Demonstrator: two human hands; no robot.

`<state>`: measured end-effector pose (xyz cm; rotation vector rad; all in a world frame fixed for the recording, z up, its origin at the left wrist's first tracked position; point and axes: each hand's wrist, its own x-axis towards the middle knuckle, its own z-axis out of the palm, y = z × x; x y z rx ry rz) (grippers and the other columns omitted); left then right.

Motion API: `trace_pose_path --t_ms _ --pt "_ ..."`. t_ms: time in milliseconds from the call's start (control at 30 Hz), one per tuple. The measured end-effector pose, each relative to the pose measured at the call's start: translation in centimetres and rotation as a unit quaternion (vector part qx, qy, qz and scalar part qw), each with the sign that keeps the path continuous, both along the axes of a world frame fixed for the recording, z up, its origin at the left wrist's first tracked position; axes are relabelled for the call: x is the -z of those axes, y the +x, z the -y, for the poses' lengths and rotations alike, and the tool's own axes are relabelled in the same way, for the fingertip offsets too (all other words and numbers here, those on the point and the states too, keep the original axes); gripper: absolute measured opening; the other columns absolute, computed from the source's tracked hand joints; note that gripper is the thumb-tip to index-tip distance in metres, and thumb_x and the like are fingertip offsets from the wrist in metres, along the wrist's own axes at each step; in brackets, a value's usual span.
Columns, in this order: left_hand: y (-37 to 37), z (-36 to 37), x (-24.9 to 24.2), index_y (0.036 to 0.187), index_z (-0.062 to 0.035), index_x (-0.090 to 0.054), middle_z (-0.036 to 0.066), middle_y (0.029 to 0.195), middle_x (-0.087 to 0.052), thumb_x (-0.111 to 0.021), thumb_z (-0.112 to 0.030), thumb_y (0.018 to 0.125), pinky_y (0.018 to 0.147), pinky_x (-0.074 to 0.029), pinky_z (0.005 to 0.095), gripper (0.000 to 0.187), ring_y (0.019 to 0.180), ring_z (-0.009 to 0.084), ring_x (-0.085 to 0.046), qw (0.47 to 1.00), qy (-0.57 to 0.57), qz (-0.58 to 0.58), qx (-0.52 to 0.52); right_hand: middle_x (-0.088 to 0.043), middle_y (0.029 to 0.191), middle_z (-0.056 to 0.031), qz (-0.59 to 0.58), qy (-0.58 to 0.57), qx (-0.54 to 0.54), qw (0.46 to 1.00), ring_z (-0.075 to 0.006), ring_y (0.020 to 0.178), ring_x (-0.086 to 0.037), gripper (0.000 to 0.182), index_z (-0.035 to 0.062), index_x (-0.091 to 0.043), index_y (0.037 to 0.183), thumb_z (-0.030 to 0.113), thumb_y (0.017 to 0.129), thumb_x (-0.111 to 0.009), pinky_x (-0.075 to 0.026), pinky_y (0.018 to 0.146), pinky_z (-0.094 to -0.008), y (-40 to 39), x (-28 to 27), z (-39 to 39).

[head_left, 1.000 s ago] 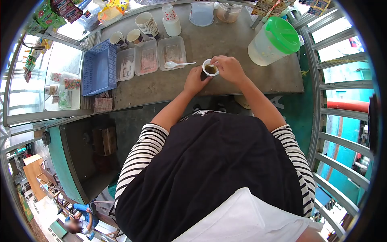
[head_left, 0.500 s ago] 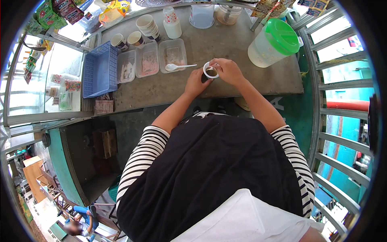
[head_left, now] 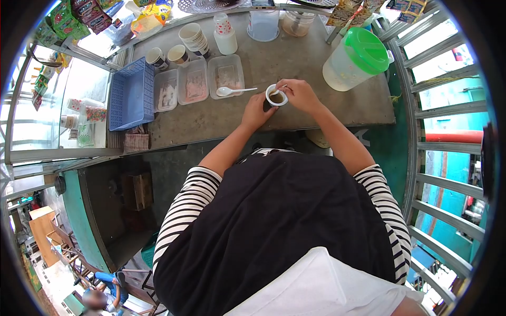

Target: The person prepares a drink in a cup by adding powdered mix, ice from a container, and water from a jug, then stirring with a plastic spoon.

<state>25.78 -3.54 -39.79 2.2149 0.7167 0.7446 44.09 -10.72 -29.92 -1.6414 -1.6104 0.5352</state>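
Observation:
Near the counter's front edge, my left hand (head_left: 256,112) is wrapped around a small paper cup (head_left: 283,101) with a white rim and brown liquid inside. My right hand (head_left: 301,96) is pinched on the handle of what looks like a thin white spoon (head_left: 281,88), its lower end down in the cup. Just left of the cup lies a white plastic spoon (head_left: 225,91), its bowl over a clear plastic tub (head_left: 240,68) and its handle reaching toward my left hand. Two more tubs, a middle one (head_left: 203,70) and a smaller one (head_left: 174,79), hold pinkish and whitish remains.
A pitcher with a green lid (head_left: 366,50) stands at the right. Stacked paper cups (head_left: 193,38), a white bottle (head_left: 226,43) and a clear container (head_left: 263,27) line the back. A blue basket (head_left: 129,97) sits left. Slatted bars (head_left: 448,110) border the right side. A person (head_left: 109,297) sits far lower left.
My right hand has shifted slightly with the thin white spoon in the cup. My left hand keeps its hold on the cup. The whole view has moved a little.

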Motion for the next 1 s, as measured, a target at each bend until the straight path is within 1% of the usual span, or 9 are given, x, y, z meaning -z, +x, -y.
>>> trace_pose_path --t_ms 167,233,467,533,567,767,867,900,1000 --pt "0.0 0.1 0.0 0.125 -0.0054 -0.061 0.016 0.120 -0.065 -0.081 -0.029 0.076 0.095 -0.047 0.0446 0.058 0.111 0.0367 -0.059 1.000 -0.015 0.009 -0.006 -0.070 0.087 -0.0177 0.032 -0.105 0.008 0.994 -0.0334 0.077 -0.068 0.015 0.0079 -0.070 0.100 0.008 0.088 -0.061 -0.052 0.070 -0.0388 0.3 -1.2 -0.1" --pt "0.0 0.1 -0.1 0.125 -0.0053 -0.061 0.016 0.119 -0.065 -0.081 -0.028 0.076 0.095 -0.047 0.0443 0.058 0.110 0.0366 -0.059 1.000 -0.007 0.010 -0.007 -0.070 0.087 -0.0170 0.026 -0.011 0.001 1.000 -0.0338 0.076 -0.067 0.015 0.0077 -0.070 0.100 0.008 0.089 -0.061 -0.051 0.070 -0.0390 0.5 -0.8 -0.1" --pt "0.0 0.1 0.0 0.125 -0.0051 -0.060 0.016 0.118 -0.065 -0.082 -0.029 0.076 0.093 -0.048 0.0444 0.059 0.108 0.0360 -0.060 1.000 -0.007 0.006 -0.005 -0.069 0.086 -0.0172 0.001 -0.073 -0.003 0.997 -0.0344 0.074 -0.066 0.015 0.0071 -0.070 0.100 0.007 0.089 -0.061 -0.051 0.068 -0.0394 0.4 -0.4 0.0" --pt "0.0 0.2 0.3 0.125 -0.0052 -0.060 0.016 0.117 -0.065 -0.082 -0.029 0.075 0.093 -0.048 0.0445 0.059 0.108 0.0360 -0.060 1.000 0.007 0.012 -0.009 -0.068 0.082 -0.0172 -0.016 0.037 0.001 0.999 -0.0327 0.069 -0.064 0.015 0.0078 -0.071 0.100 0.008 0.088 -0.062 -0.049 0.065 -0.0392 0.9 0.7 -0.5" --pt "0.0 0.1 0.4 0.125 -0.0055 -0.060 0.016 0.117 -0.065 -0.083 -0.030 0.075 0.093 -0.048 0.0444 0.060 0.109 0.0361 -0.060 1.000 0.003 0.009 -0.010 -0.068 0.082 -0.0172 -0.016 0.038 0.003 0.999 -0.0327 0.069 -0.064 0.015 0.0078 -0.071 0.100 0.008 0.088 -0.062 -0.049 0.065 -0.0392 1.1 1.2 -0.4" --pt "-0.1 0.0 0.2 0.126 -0.0060 -0.059 0.017 0.119 -0.065 -0.082 -0.029 0.074 0.095 -0.048 0.0443 0.061 0.111 0.0367 -0.059 1.000 0.013 0.023 -0.004 -0.067 0.081 -0.0184 -0.010 -0.047 0.003 0.999 -0.0338 0.069 -0.064 0.015 0.0073 -0.071 0.099 0.008 0.088 -0.062 -0.049 0.065 -0.0400 0.3 -0.2 0.1" --pt "0.0 0.1 0.2 0.127 -0.0060 -0.059 0.017 0.119 -0.065 -0.081 -0.029 0.076 0.095 -0.047 0.0452 0.060 0.111 0.0376 -0.059 1.000 0.011 0.020 -0.010 -0.069 0.083 -0.0140 0.002 0.044 -0.001 0.999 -0.0280 0.066 -0.062 0.014 0.0067 -0.071 0.098 0.005 0.087 -0.064 -0.050 0.064 -0.0374 0.7 1.1 0.0" --pt "0.0 0.1 0.2 0.129 -0.0058 -0.057 0.017 0.121 -0.064 -0.080 -0.028 0.076 0.098 -0.046 0.0455 0.062 0.113 0.0377 -0.058 1.000 -0.010 0.006 -0.007 -0.069 0.086 -0.0145 0.009 0.026 0.000 1.000 -0.0319 0.072 -0.066 0.014 0.0068 -0.071 0.097 0.005 0.086 -0.063 -0.051 0.068 -0.0393 0.4 0.4 0.3" --pt "-0.1 0.1 0.9 0.132 -0.0056 -0.055 0.018 0.124 -0.063 -0.080 -0.026 0.076 0.100 -0.045 0.0459 0.065 0.116 0.0376 -0.056 1.000 -0.018 -0.010 -0.005 -0.069 0.086 -0.0147 0.013 0.062 -0.018 0.998 -0.0324 0.072 -0.065 0.014 0.0071 -0.071 0.098 0.005 0.086 -0.063 -0.051 0.067 -0.0392 0.1 1.0 0.3"
